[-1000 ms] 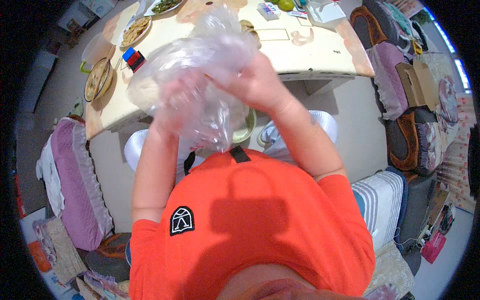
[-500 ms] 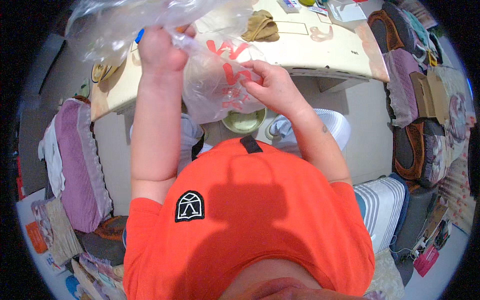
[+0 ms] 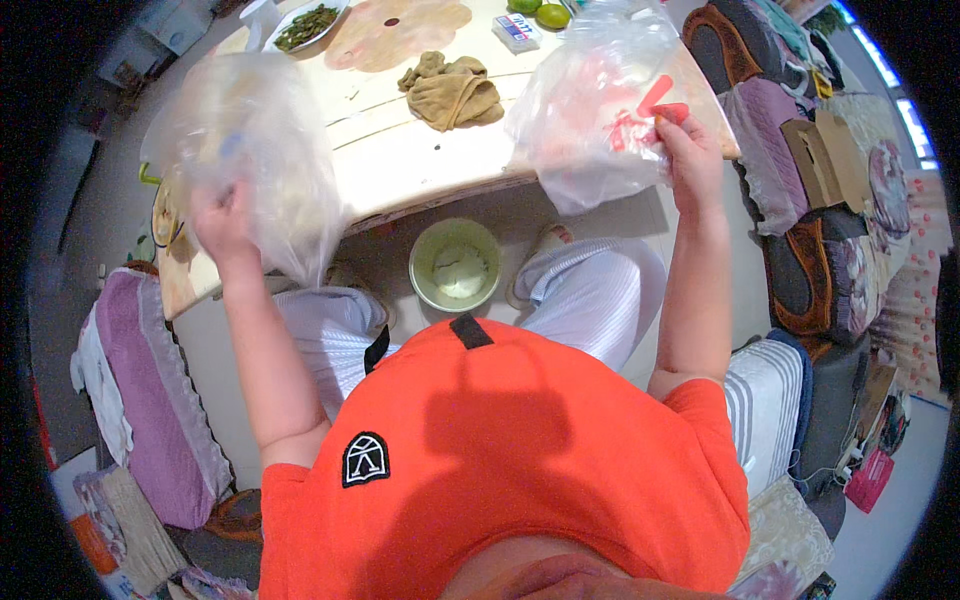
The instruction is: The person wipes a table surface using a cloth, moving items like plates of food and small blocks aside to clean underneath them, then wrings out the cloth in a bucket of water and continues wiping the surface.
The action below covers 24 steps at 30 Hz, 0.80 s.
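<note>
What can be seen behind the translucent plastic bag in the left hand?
Through the translucent plastic bag, a blurred blue patch shows. Left of the left hand, part of a yellowish round bowl appears. Anything else behind is covered or unclear.

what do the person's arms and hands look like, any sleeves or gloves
Both arms are bare below the short sleeves of a plain orange-red shirt, which has a black, shield-shaped patch with white lines on the left chest. The left hand and right hand look ungloved, though the left is blurred.
</note>
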Each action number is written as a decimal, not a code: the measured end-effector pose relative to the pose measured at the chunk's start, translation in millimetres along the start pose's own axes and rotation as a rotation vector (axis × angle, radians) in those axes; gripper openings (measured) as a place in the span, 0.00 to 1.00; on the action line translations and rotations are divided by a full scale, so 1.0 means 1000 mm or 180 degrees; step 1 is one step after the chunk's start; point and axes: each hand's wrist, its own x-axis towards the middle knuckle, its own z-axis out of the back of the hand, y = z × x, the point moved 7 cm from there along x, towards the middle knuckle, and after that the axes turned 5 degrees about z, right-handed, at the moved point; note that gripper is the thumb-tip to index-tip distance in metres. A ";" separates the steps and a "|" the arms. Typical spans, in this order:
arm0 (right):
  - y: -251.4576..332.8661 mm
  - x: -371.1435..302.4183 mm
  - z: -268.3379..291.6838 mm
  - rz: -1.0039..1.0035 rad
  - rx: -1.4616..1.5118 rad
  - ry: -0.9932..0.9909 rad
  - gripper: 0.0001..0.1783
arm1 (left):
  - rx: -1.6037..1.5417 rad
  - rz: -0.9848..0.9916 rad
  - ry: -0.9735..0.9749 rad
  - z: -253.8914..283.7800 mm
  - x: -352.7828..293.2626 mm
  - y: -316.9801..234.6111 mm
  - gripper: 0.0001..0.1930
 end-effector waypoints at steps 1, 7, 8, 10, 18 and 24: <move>-0.005 0.006 0.006 -0.0026 0.0286 -0.0151 0.12 | 0.1503 -0.0713 0.0200 -0.006 -0.006 -0.013 0.12; -0.052 0.039 -0.004 -0.0363 0.0402 -0.0512 0.14 | 0.0433 -0.1445 0.1880 -0.069 -0.064 -0.085 0.23; -0.062 0.042 -0.004 -0.0394 0.0365 -0.0466 0.14 | 0.0508 -0.1638 0.2313 -0.089 -0.080 -0.104 0.33; -0.069 0.039 -0.025 -0.0587 0.0405 -0.0386 0.15 | 0.0742 -0.1792 0.3007 -0.125 -0.106 -0.139 0.40; 0.015 0.014 -0.024 0.1442 -0.1665 -0.1529 0.25 | 0.0925 -0.2250 0.3366 -0.262 -0.142 -0.175 0.39; 0.006 0.029 -0.106 0.1900 -0.3584 0.0754 0.30 | 0.1037 -0.2094 0.3685 -0.315 -0.151 -0.160 0.34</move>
